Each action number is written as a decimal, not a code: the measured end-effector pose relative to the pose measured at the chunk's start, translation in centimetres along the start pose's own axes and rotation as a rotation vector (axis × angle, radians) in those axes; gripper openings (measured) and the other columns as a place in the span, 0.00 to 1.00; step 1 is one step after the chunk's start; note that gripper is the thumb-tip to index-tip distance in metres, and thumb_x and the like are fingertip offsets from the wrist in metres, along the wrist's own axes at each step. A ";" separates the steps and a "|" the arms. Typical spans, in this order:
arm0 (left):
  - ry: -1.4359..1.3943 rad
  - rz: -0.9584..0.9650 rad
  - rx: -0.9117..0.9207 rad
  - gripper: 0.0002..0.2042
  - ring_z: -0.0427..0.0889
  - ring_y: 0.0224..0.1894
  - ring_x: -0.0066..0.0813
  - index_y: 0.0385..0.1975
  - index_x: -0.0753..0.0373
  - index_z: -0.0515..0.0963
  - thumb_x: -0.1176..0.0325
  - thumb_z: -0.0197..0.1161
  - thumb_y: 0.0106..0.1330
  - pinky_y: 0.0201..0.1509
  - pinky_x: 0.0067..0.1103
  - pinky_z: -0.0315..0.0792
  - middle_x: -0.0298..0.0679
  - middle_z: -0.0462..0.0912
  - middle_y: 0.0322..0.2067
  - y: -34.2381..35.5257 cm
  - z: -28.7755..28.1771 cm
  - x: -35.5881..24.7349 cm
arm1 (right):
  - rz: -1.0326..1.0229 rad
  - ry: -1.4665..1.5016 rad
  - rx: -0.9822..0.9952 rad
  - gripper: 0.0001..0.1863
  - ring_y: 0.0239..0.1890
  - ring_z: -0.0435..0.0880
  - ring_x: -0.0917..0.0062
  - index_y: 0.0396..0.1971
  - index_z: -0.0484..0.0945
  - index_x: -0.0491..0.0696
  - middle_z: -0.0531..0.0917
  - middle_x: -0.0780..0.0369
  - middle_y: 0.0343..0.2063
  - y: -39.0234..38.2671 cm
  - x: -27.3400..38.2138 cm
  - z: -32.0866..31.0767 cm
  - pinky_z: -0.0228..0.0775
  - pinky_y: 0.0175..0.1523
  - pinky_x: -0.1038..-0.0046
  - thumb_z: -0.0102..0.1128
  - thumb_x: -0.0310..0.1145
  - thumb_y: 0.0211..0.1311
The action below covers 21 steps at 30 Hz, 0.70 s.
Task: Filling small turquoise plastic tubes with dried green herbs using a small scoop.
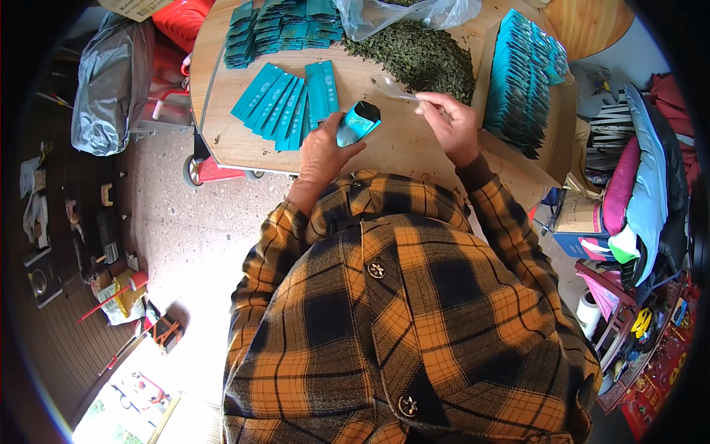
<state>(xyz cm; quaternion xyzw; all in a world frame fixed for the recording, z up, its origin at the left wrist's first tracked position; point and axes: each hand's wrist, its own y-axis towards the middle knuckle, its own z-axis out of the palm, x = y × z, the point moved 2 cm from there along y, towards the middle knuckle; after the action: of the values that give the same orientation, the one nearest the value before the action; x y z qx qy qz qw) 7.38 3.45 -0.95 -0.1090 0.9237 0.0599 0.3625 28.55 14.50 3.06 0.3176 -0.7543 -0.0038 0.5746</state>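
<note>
My left hand (324, 151) grips a small teal pouch (357, 123) with its dark mouth held open, just above the round wooden table (229, 140). My right hand (452, 123) pinches the handle of a pale spoon (393, 88) whose bowl points left, toward the pouch. Behind the spoon lies a heap of dark green dried tea leaves (421, 53) on the tabletop. A fan of flat teal pouches (286, 102) rests on the table left of my left hand.
More teal pouches (281, 28) are stacked at the table's far side, and a row (525, 74) stands in a cardboard box (558, 140) on the right. A clear plastic bag (403, 13) lies behind the leaves. A grey sack (111, 81) and clutter line both sides.
</note>
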 end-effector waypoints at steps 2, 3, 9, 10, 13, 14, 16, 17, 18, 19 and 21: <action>-0.002 0.004 0.003 0.30 0.82 0.38 0.46 0.47 0.59 0.72 0.57 0.75 0.44 0.40 0.34 0.76 0.47 0.81 0.37 0.0 0.1 0.0 | 0.233 0.218 -0.026 0.09 0.32 0.80 0.82 0.41 0.79 0.39 0.83 0.62 0.30 0.0 -2.6 1.0 0.72 0.40 0.80 0.55 0.22 0.62; -0.003 0.000 -0.002 0.30 0.82 0.38 0.46 0.47 0.59 0.72 0.57 0.75 0.44 0.40 0.34 0.76 0.47 0.81 0.37 0.0 0.1 0.0 | 0.241 0.241 -0.028 0.09 0.32 0.81 0.83 0.41 0.79 0.38 0.84 0.61 0.30 0.2 -3.8 1.4 0.73 0.39 0.81 0.54 0.24 0.63; 0.000 0.000 -0.001 0.30 0.82 0.38 0.47 0.48 0.59 0.72 0.57 0.75 0.43 0.40 0.35 0.76 0.47 0.81 0.36 -0.1 0.0 -0.1 | 0.354 0.282 -0.011 0.11 0.31 0.81 0.83 0.43 0.77 0.35 0.84 0.60 0.30 2.4 -6.2 4.5 0.74 0.40 0.81 0.53 0.27 0.66; -0.004 -0.003 -0.006 0.30 0.81 0.38 0.47 0.48 0.59 0.72 0.57 0.75 0.43 0.40 0.35 0.76 0.47 0.81 0.36 -0.1 -0.1 -0.1 | 0.350 0.324 0.002 0.11 0.30 0.81 0.83 0.43 0.77 0.35 0.84 0.60 0.29 2.8 -6.4 5.1 0.74 0.40 0.81 0.54 0.27 0.65; 0.016 -0.004 0.007 0.30 0.81 0.38 0.47 0.48 0.59 0.72 0.57 0.75 0.43 0.40 0.35 0.76 0.47 0.81 0.36 0.0 -0.1 -0.3 | 0.340 0.461 -0.063 0.11 0.29 0.81 0.82 0.41 0.78 0.35 0.84 0.60 0.28 3.5 -7.7 6.5 0.75 0.38 0.80 0.55 0.27 0.65; 0.016 0.000 0.008 0.30 0.81 0.38 0.47 0.48 0.59 0.72 0.57 0.75 0.43 0.40 0.35 0.76 0.47 0.81 0.36 0.0 0.0 -0.4 | 0.317 0.578 -0.127 0.10 0.27 0.81 0.82 0.39 0.79 0.35 0.84 0.60 0.26 3.8 -8.4 6.6 0.74 0.35 0.80 0.56 0.27 0.64; 0.013 0.014 -0.014 0.30 0.81 0.38 0.47 0.48 0.59 0.72 0.57 0.75 0.44 0.40 0.35 0.76 0.48 0.81 0.36 0.0 0.0 -0.2 | 0.343 0.530 -0.177 0.11 0.27 0.81 0.82 0.39 0.79 0.35 0.84 0.60 0.27 4.4 -8.7 6.6 0.74 0.35 0.80 0.56 0.27 0.64; 0.013 0.014 -0.013 0.30 0.81 0.38 0.47 0.48 0.59 0.72 0.57 0.75 0.44 0.40 0.35 0.76 0.48 0.81 0.36 -0.1 0.0 -0.2 | 0.370 0.482 -0.232 0.11 0.26 0.81 0.82 0.40 0.79 0.35 0.84 0.59 0.27 4.5 -8.8 6.5 0.74 0.35 0.80 0.56 0.27 0.64; 0.016 0.008 -0.003 0.30 0.81 0.38 0.48 0.48 0.59 0.72 0.57 0.75 0.44 0.39 0.35 0.76 0.48 0.81 0.36 -0.1 0.0 -0.2 | 0.371 0.481 -0.228 0.11 0.26 0.81 0.82 0.40 0.79 0.35 0.84 0.59 0.27 4.4 -9.0 6.4 0.74 0.35 0.80 0.56 0.27 0.64; 0.021 0.004 0.008 0.30 0.81 0.37 0.48 0.48 0.59 0.72 0.57 0.75 0.44 0.39 0.35 0.76 0.48 0.81 0.36 -0.1 0.0 -0.2 | 0.371 0.455 -0.260 0.11 0.26 0.81 0.82 0.40 0.79 0.35 0.84 0.59 0.27 4.1 -9.1 6.0 0.74 0.35 0.80 0.56 0.27 0.64; 0.018 0.008 0.010 0.30 0.81 0.37 0.48 0.48 0.59 0.71 0.57 0.75 0.44 0.39 0.35 0.76 0.48 0.81 0.36 0.1 0.1 -0.3 | 0.389 0.389 -0.303 0.12 0.27 0.82 0.81 0.41 0.78 0.35 0.84 0.59 0.28 3.3 -9.6 4.9 0.74 0.34 0.81 0.56 0.28 0.64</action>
<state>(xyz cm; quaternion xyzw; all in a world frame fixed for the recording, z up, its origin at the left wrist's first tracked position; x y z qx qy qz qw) 7.60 3.59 -0.80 -0.1040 0.9277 0.0558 0.3542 24.03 20.04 -5.63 0.0726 -0.6676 0.0546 0.7390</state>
